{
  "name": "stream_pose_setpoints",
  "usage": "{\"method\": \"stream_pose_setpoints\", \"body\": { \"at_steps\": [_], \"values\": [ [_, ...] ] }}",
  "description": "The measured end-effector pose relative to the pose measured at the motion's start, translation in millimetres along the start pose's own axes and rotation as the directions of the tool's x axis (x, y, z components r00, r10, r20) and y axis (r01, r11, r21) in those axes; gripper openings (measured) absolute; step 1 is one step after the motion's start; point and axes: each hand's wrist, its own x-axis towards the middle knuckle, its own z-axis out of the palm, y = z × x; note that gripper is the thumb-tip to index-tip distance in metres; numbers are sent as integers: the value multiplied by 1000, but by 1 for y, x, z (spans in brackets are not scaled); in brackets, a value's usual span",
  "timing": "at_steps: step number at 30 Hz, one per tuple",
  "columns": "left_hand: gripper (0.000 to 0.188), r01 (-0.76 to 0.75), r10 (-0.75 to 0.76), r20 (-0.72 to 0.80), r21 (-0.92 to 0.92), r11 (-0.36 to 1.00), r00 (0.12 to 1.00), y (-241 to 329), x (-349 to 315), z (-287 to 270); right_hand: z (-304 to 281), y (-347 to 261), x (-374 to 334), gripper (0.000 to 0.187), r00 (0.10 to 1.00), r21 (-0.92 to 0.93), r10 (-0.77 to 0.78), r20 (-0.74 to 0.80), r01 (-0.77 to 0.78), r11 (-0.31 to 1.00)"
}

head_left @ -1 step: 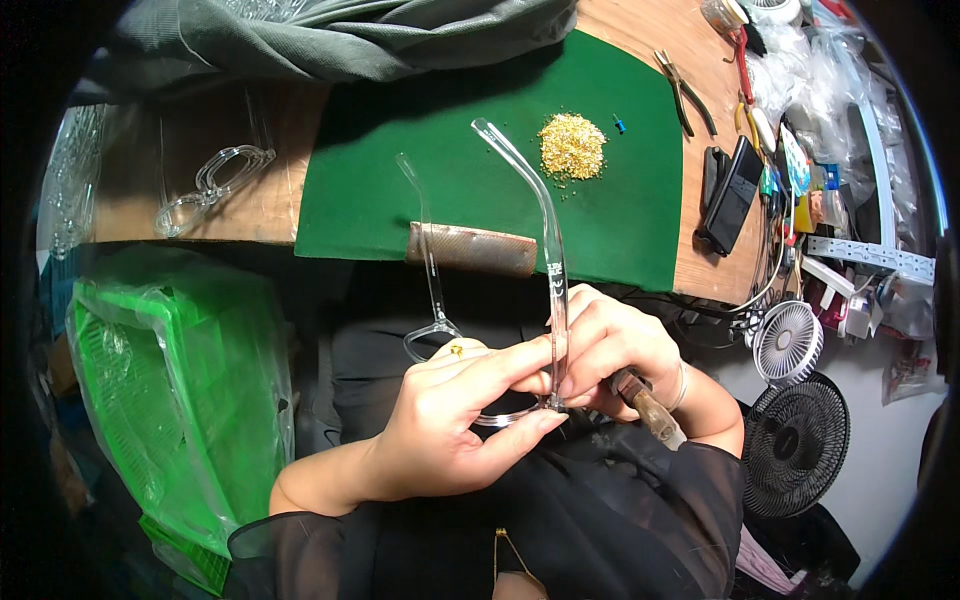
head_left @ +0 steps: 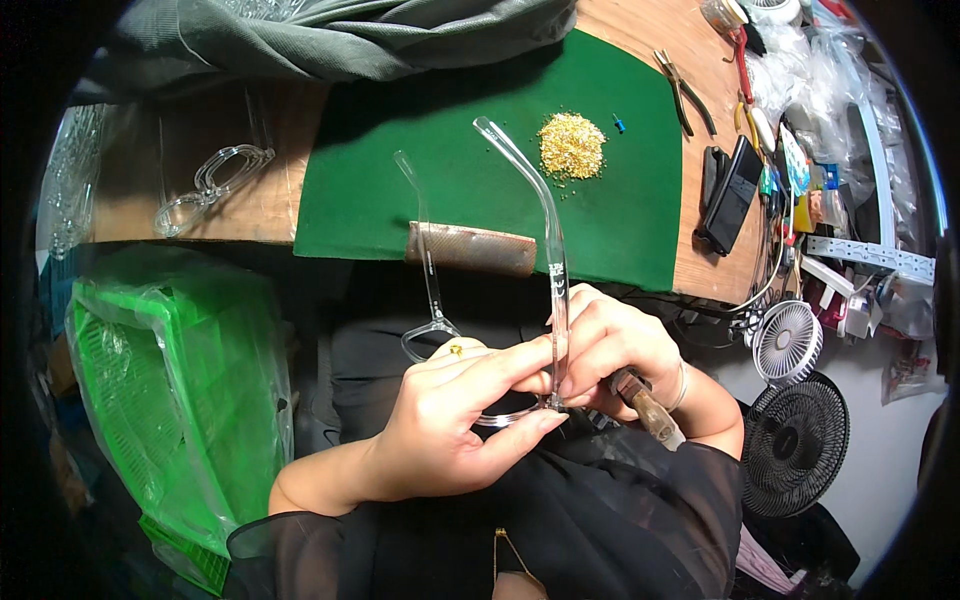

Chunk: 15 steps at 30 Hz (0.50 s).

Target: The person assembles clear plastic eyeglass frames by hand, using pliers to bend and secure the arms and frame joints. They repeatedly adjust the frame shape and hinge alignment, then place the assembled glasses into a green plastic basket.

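Fingers, your left hand (head_left: 440, 410): closed on one clear plastic spectacle frame (head_left: 557, 300), before the brown wooden bench (head_left: 620, 30). Your right hand (head_left: 625, 345): pinching its hinge corner, brown-handled tool (head_left: 657, 417) also held. Step, seemingly: hinge work; next move calls for steady bracing.

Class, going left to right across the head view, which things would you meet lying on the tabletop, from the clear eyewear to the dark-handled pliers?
Clear eyewear → brown block → pile of gold-coloured bits → small blue piece → dark-handled pliers.
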Motion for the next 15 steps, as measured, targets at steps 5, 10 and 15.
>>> {"method": "stream_pose_setpoints", "body": {
  "at_steps": [5,10,15],
  "values": [
    [51,-56,53,33,124,991,998,1,0,-2,-4,-5,4,19,994,-226,-60,94,80,971],
    [52,-65,62,44,88,994,997,1,0,-2,3,2,-3,15,992,-142,-123,-42,116,983],
    [52,-60,57,38,76,995,998,0,1,-2,4,2,-3,16,993,-93,-102,-60,96,991]
  ]
}}
